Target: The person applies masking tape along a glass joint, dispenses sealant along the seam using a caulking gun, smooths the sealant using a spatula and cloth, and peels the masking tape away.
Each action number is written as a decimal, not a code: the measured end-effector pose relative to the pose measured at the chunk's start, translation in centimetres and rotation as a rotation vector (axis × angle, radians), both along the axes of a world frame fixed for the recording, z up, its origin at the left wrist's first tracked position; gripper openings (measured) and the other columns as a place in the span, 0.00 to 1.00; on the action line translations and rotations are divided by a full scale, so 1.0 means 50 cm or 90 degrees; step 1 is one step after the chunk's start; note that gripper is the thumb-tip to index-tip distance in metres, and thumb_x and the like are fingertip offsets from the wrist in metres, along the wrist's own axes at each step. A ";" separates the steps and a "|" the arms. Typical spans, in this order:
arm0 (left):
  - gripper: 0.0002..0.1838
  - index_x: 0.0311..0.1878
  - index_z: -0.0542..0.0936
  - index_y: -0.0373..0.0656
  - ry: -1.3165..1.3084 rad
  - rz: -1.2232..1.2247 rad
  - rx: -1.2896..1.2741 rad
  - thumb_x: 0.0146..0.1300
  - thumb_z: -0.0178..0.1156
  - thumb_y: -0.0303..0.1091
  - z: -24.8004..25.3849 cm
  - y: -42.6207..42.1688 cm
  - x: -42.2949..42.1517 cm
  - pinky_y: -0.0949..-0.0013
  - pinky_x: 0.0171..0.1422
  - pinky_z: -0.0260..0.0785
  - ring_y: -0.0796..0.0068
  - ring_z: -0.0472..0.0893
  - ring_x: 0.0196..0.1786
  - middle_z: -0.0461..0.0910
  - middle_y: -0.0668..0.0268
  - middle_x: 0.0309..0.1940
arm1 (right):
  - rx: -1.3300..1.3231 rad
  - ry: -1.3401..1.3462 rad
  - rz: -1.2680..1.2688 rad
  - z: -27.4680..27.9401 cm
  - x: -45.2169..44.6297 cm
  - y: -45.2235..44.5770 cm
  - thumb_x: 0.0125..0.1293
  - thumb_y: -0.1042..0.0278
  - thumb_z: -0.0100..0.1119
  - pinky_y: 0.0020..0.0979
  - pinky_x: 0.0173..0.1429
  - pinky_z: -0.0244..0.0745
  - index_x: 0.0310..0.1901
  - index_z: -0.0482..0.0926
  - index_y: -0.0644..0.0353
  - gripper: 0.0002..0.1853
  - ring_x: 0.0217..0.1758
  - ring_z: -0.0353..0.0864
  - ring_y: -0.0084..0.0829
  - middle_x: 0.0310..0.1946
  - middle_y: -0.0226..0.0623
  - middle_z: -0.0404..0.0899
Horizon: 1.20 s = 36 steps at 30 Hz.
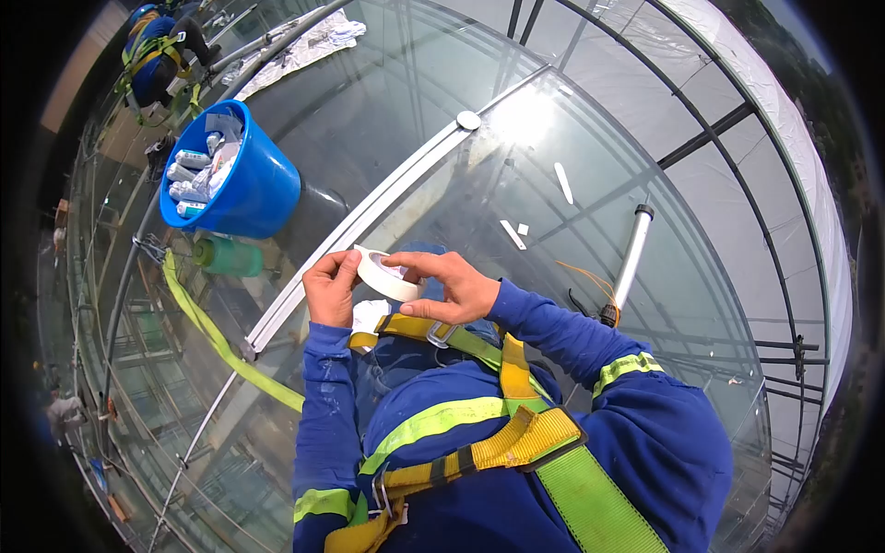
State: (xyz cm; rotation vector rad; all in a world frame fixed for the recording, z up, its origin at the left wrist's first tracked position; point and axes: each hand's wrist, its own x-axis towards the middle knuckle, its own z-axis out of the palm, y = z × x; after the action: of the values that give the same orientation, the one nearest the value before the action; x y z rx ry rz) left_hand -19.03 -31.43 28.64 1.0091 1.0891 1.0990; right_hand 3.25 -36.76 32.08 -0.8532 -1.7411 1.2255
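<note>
A roll of white tape [391, 279] is held between both hands in front of the body. My left hand [332, 288] pinches its left edge between thumb and fingers. On the roll's right side, my right hand [452, 284] grips it, with fingers at its upper edge and the thumb near the lower one. A crumpled white piece [370, 316] lies just below the roll, by the yellow harness strap [419, 329]. Under the hands is a glass panel [479, 212] with a white strip [369, 198] running diagonally along its joint.
A blue bucket [267, 189] holding several tubes stands at upper left, near a green bottle [230, 257]. A caulking gun [633, 258] and small white pieces [563, 183] lie right. A lime strap [207, 327] crosses lower left. Another person [152, 57] crouches at upper left.
</note>
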 end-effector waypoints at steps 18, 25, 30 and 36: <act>0.34 0.61 0.57 0.42 0.072 -0.131 0.249 0.59 0.69 0.24 0.111 -0.020 0.030 0.69 0.49 0.75 0.68 0.84 0.46 0.82 0.49 0.43 | -0.220 0.107 -0.245 0.004 -0.097 0.010 0.68 0.65 0.59 0.26 0.28 0.76 0.44 0.77 0.66 0.12 0.23 0.81 0.24 0.27 0.36 0.83; 0.29 0.58 0.60 0.39 0.221 0.007 0.166 0.58 0.65 0.20 -0.055 0.122 0.161 0.72 0.38 0.75 0.74 0.83 0.34 0.83 0.56 0.33 | 0.048 -0.328 -0.448 -0.126 -0.075 0.106 0.62 0.68 0.60 0.42 0.27 0.73 0.35 0.74 0.60 0.07 0.25 0.81 0.47 0.23 0.46 0.78; 0.29 0.61 0.60 0.42 0.095 -0.113 -0.011 0.60 0.62 0.18 -0.216 0.338 0.225 0.71 0.37 0.77 0.71 0.84 0.33 0.83 0.54 0.36 | 0.078 -0.470 -0.418 -0.294 0.007 0.215 0.64 0.67 0.59 0.45 0.29 0.73 0.41 0.75 0.52 0.06 0.25 0.80 0.47 0.24 0.42 0.77; 0.38 0.68 0.56 0.50 -0.089 -0.312 -0.279 0.58 0.63 0.18 -0.321 0.558 0.313 0.66 0.41 0.79 0.68 0.84 0.39 0.78 0.49 0.50 | -0.287 -0.746 -0.339 -0.511 0.202 0.330 0.64 0.57 0.59 0.43 0.34 0.76 0.69 0.65 0.47 0.31 0.29 0.83 0.46 0.31 0.45 0.81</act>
State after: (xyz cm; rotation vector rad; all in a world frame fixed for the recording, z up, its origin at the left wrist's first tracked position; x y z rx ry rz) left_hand -3.40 -3.54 12.56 0.7746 0.8552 0.4960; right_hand 13.35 -20.24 6.50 -2.4703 -1.8134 0.7489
